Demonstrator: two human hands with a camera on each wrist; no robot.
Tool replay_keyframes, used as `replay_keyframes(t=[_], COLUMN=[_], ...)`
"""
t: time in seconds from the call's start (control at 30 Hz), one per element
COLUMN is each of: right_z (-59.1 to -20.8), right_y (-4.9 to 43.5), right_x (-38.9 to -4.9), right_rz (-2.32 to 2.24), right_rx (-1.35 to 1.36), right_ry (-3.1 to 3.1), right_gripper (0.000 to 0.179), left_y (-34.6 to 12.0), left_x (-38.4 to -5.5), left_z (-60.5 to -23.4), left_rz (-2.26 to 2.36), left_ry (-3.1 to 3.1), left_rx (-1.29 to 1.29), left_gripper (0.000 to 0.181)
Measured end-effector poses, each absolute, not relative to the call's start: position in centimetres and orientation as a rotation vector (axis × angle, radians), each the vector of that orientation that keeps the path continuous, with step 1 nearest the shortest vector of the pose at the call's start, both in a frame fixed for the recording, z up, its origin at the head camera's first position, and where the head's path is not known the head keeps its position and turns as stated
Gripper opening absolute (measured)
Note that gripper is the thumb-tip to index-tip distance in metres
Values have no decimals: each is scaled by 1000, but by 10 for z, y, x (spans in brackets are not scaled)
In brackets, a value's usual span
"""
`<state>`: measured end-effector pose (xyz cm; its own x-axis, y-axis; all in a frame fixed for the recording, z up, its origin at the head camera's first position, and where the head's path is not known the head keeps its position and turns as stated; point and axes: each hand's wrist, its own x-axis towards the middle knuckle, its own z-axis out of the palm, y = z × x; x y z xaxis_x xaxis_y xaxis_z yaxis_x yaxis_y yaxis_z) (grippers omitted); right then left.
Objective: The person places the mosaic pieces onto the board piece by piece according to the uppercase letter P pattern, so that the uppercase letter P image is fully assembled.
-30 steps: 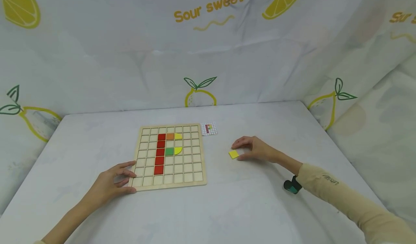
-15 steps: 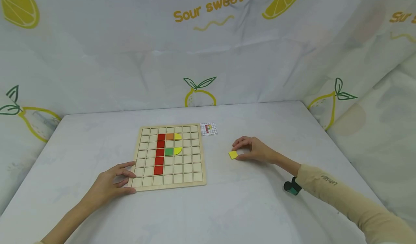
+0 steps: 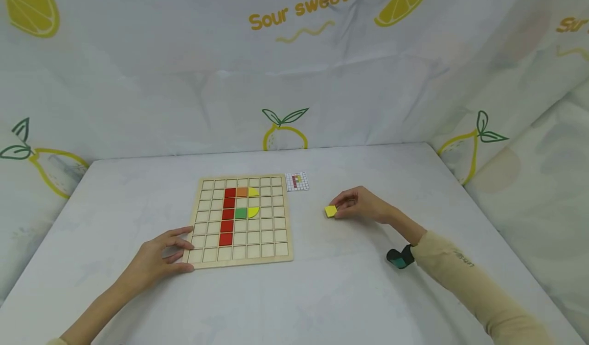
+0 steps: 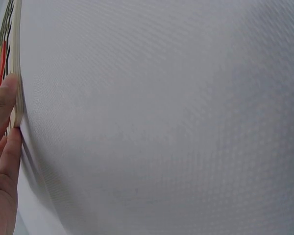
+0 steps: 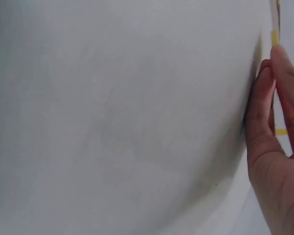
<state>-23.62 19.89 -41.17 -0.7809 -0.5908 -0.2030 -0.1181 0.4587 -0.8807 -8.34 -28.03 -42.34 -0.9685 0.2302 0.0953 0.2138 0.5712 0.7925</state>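
A wooden grid board [image 3: 267, 237] lies on the white cloth, left of the middle in the head view. Red square tiles run down one column of it, with an orange tile [image 3: 242, 192], a green tile [image 3: 241, 213] and two rounded yellow tiles [image 3: 253, 212] beside them. My left hand [image 3: 154, 257] holds the board's near left corner, thumb on the front edge and fingers along the left side. To the right of the board, my right hand [image 3: 363, 206] pinches a yellow square tile [image 3: 331, 211] between thumb and fingers.
A small printed card [image 3: 297, 181] showing a coloured grid pattern lies against the board's far right corner. A black and teal wrist camera [image 3: 399, 257] hangs at the right wrist. White cloth with lemon prints [image 3: 285, 135] hangs behind the table.
My right hand has taken hold of the yellow tile, and the tile has tipped from lying flat and come slightly up. My left hand stays at the board's corner.
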Motion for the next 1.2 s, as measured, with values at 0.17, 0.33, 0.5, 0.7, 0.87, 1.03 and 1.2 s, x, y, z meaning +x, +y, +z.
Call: replay_keyframes(t=[0.17, 0.33, 0.5, 0.7, 0.87, 1.03, 1.2], right_z=[-411, -405, -395, -394, -396, -395, -396], right_y=[194, 188, 181, 171, 160, 146, 133], right_x=[-235, -234, -233, -233, -235, -238, -242], right_rz=[-1393, -1487, -1564, -1613, -1619, -1587, -1555], right_rx=[-417, -221, -135, -102, -64, -34, -20], right_ry=[2215, 2179, 2126, 2124, 2136, 2173, 2199], right_gripper=[36, 38, 39, 40, 39, 36, 35], left_y=[-280, -280, -280, -280, -280, -280, -280], left_x=[-84, -84, -84, -84, -84, -84, -84], left_z=[-422, -422, -419, -418, -418, -420, -421], left_rz=[1382, 1387, 1378, 1368, 1369, 1382, 1408], left_ry=[2783, 2773, 2784, 2779, 2776, 2773, 2769], left_rx=[407, 399, 398, 378, 379, 384, 389], left_gripper=[36, 36, 36, 36, 36, 36, 36])
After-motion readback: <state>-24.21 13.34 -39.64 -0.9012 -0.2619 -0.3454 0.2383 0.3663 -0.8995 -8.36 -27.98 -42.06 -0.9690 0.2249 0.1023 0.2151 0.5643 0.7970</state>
